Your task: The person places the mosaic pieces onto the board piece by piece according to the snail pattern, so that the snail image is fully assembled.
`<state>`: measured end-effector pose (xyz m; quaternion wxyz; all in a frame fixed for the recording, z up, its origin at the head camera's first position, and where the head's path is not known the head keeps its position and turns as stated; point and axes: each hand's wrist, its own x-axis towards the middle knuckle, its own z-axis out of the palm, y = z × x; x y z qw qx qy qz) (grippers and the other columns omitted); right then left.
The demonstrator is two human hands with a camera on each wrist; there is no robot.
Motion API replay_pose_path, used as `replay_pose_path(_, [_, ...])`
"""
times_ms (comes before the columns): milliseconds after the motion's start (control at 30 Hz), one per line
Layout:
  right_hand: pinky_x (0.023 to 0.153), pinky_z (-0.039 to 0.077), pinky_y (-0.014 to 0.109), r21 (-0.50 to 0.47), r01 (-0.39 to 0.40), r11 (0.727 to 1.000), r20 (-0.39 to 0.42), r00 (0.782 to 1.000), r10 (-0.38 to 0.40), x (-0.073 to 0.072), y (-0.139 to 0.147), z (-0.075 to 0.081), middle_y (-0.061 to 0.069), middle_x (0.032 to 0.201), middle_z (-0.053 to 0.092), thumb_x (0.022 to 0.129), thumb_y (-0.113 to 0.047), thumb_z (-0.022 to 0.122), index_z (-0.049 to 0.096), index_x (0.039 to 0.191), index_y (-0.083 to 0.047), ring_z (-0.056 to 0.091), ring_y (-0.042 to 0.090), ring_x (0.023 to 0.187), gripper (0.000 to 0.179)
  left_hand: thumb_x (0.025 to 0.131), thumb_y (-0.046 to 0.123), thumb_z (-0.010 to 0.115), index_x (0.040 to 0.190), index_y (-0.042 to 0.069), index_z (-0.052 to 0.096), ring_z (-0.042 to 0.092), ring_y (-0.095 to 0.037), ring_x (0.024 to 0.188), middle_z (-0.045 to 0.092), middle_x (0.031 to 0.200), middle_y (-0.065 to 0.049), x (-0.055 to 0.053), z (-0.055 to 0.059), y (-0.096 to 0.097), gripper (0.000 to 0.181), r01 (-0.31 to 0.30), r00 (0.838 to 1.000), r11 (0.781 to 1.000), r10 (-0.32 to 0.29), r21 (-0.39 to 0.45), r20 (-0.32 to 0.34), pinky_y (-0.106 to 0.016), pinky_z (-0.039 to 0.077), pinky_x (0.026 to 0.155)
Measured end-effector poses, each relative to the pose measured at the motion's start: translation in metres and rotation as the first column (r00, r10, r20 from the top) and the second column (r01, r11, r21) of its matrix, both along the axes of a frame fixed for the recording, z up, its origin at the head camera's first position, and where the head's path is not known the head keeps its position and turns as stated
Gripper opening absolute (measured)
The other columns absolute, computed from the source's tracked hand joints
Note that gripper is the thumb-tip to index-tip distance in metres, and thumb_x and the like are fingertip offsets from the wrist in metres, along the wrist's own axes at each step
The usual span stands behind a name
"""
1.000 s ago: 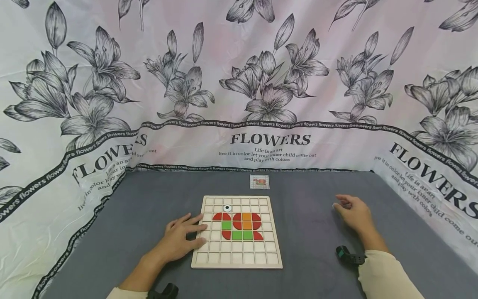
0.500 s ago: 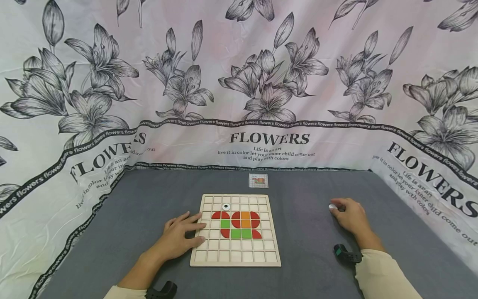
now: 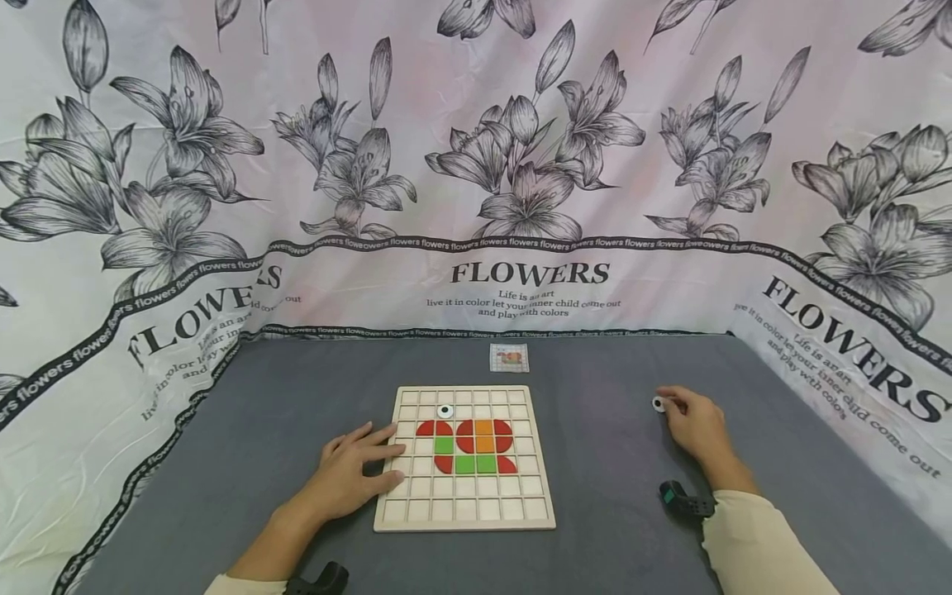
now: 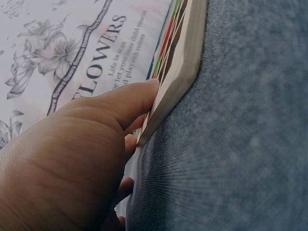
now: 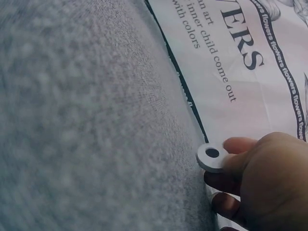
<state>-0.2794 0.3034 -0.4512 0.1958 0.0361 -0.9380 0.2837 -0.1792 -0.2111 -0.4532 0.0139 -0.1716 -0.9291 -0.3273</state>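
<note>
A pale wooden grid board [image 3: 464, 514] lies on the table, bearing red, green and orange pieces such as the orange square [image 3: 484, 435]. One round white eye piece [image 3: 445, 411] with a black dot sits near the board's top. My left hand [image 3: 349, 471] rests at the board's left edge with fingers spread; in the left wrist view the thumb [image 4: 139, 98] lies on the rim. Well to the right of the board, my right hand [image 3: 697, 426] pinches a second white eye piece [image 5: 211, 158] between thumb and finger, its black dot showing.
Behind the board lies a small picture card [image 3: 509, 358] with a coloured figure on a grid. A grey cloth [image 3: 595, 479] covers the table. Around the back and sides hangs a white curtain [image 3: 372, 285] printed with flowers and lettering.
My right hand has moved slightly left and now shows the white eye piece in its fingertips, dot visible; a second ago none showed there. The left hand stays at the board's edge.
</note>
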Motion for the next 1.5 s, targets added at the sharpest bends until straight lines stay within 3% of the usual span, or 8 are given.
replay_pose_path(300, [0.079,0.042,0.057,0.036,-0.018,0.999,0.042,0.999,0.016,-0.001,-0.002,0.003,0.023,0.101,0.066,0.094,-0.007,0.056,0.07,0.108,0.003,0.059,0.041,0.093,0.022,0.088,0.039,0.071,0.128,0.016,0.067,0.025,-0.038,0.139,0.044,0.147,-0.004,0.0,-0.001,-0.001,0.046,-0.015,1.0,1.0,0.015,-0.015,-0.009,-0.063,0.009,0.102])
replay_pose_path(467, [0.074,0.044,0.055,0.075,-0.099,0.992,0.099,0.991,0.092,-0.002,-0.002,0.004,0.02,0.097,0.066,0.088,-0.003,0.056,0.069,0.111,0.003,0.059,0.037,0.087,0.027,0.088,0.04,0.071,0.128,0.016,0.067,0.025,-0.038,0.139,0.044,0.147,-0.004,0.0,-0.002,-0.002,0.047,-0.018,1.0,1.0,0.018,-0.008,-0.009,-0.064,0.009,0.102])
replay_pose_path(600, [0.079,0.039,0.06,0.102,-0.184,0.978,0.145,0.975,0.169,-0.002,-0.003,0.004,0.016,0.097,0.064,0.088,-0.005,0.06,0.068,0.114,0.001,0.059,0.037,0.09,0.028,0.088,0.04,0.071,0.128,0.016,0.066,0.025,-0.037,0.139,0.043,0.147,-0.003,0.0,-0.003,-0.002,0.047,-0.016,1.0,1.0,0.016,-0.004,-0.002,-0.064,0.009,0.102])
replay_pose_path(767, [0.08,0.035,0.062,0.093,-0.215,0.972,0.138,0.97,0.202,-0.001,-0.005,0.005,0.012,0.094,0.063,0.089,-0.011,0.068,0.071,0.107,-0.002,0.059,0.036,0.088,0.021,0.088,0.04,0.071,0.128,0.016,0.067,0.024,-0.037,0.139,0.043,0.147,-0.003,0.0,-0.004,-0.002,0.047,-0.012,1.0,1.0,0.012,0.002,-0.004,-0.064,0.009,0.102])
replay_pose_path(933, [0.079,0.04,0.057,0.072,-0.21,0.975,0.129,0.971,0.2,0.001,-0.006,0.006,0.01,0.093,0.065,0.091,-0.019,0.069,0.071,0.104,-0.003,0.06,0.033,0.087,0.021,0.088,0.04,0.071,0.127,0.015,0.067,0.025,-0.038,0.139,0.044,0.146,-0.005,0.0,-0.003,-0.001,0.046,-0.007,1.0,1.0,0.007,0.013,-0.013,-0.064,0.009,0.102])
replay_pose_path(1033, [0.074,0.043,0.051,0.061,-0.208,0.976,0.097,0.975,0.201,0.004,-0.006,0.008,0.007,0.091,0.064,0.091,-0.023,0.069,0.071,0.102,-0.004,0.059,0.03,0.084,0.022,0.088,0.04,0.07,0.126,0.015,0.067,0.025,-0.04,0.138,0.044,0.146,-0.006,0.0,-0.003,0.0,0.046,0.011,1.0,1.0,-0.011,0.026,-0.015,-0.065,0.009,0.101])
replay_pose_path(1233, [0.072,0.044,0.048,0.055,-0.231,0.971,-0.065,0.97,0.234,0.007,-0.017,0.017,0.006,0.091,0.064,0.088,-0.019,0.073,0.072,0.101,-0.007,0.057,0.03,0.088,0.018,0.088,0.041,0.07,0.126,0.015,0.068,0.025,-0.039,0.139,0.044,0.146,-0.006,0.0,-0.005,0.001,0.046,0.021,1.0,0.999,-0.02,0.034,-0.01,-0.064,0.008,0.102])
replay_pose_path(1500, [0.069,0.041,0.044,0.029,-0.287,0.957,-0.152,0.945,0.288,0.01,-0.052,0.049,0.004,0.092,0.063,0.087,-0.018,0.074,0.073,0.103,-0.008,0.053,0.028,0.089,0.019,0.089,0.043,0.068,0.127,0.016,0.067,0.025,-0.04,0.139,0.044,0.146,-0.006,0.0,-0.004,-0.002,0.046,0.018,1.0,0.999,-0.018,0.037,-0.012,-0.066,0.008,0.101])
